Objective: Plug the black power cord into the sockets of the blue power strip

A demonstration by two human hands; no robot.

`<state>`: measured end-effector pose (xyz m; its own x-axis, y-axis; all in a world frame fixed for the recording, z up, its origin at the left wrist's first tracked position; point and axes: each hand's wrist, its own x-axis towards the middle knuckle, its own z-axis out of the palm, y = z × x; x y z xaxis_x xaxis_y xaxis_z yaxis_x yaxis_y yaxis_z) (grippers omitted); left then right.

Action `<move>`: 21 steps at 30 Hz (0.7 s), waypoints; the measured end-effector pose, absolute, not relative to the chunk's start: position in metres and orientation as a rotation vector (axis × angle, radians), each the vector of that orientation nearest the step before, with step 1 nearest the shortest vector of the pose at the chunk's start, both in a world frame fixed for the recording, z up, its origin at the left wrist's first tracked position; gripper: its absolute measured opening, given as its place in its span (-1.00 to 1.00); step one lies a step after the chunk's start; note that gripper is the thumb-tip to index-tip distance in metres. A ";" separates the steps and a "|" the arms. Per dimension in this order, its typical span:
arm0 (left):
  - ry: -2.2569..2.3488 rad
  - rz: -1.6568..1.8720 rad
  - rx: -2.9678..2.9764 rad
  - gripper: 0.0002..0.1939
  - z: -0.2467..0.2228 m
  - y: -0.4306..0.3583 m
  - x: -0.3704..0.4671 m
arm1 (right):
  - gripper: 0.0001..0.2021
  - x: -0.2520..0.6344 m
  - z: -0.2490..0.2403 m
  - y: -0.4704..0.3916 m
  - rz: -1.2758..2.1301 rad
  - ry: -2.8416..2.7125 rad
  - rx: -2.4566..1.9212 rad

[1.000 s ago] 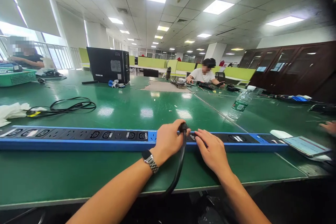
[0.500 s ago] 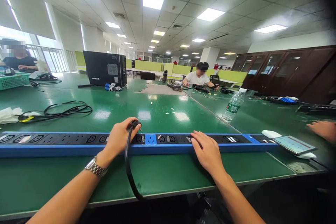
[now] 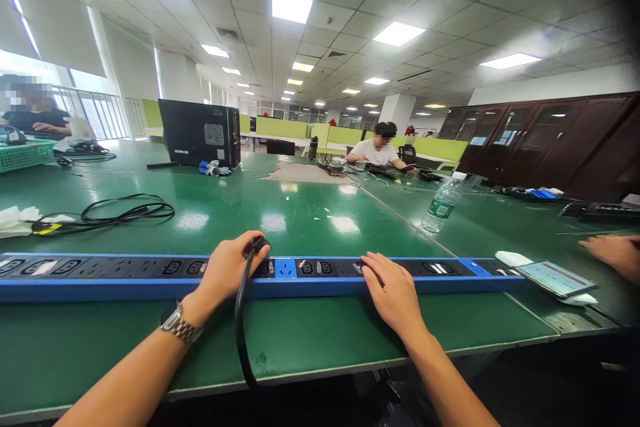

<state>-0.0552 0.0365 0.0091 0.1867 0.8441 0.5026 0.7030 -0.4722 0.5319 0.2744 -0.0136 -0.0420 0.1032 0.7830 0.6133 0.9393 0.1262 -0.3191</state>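
A long blue power strip [image 3: 310, 287] with black socket faces lies across the green table. My left hand [image 3: 227, 267], a metal watch on its wrist, grips a black plug [image 3: 259, 245] just above the strip's sockets. From the plug a thick black cable [image 3: 241, 327] hangs down over the table's front edge. Resting on the strip right of its middle is my right hand [image 3: 393, 287], fingers together over the sockets; whether anything lies under them is hidden.
On the right are a phone [image 3: 557, 278], a tilted water bottle [image 3: 443, 203] and another person's hand [image 3: 613, 253]. A black computer case [image 3: 197, 133] stands behind, coiled cable [image 3: 125, 210] at left. Two people sit at the table's far side.
The plug in my left hand has tipped slightly, and its prongs no longer show. The hanging cable has shifted a little left. My right hand stays on the strip.
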 end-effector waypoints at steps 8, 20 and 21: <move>1.534 1.125 2.318 -0.65 0.011 0.033 -0.054 | -0.58 0.274 -0.041 -0.014 -0.293 -1.692 -1.674; 1.552 1.080 2.392 -0.64 0.010 0.033 -0.054 | -0.57 0.273 -0.040 -0.015 -0.280 -1.700 -1.683; 1.553 1.075 2.392 -0.63 0.010 0.032 -0.053 | -0.57 0.273 -0.040 -0.015 -0.278 -1.701 -1.685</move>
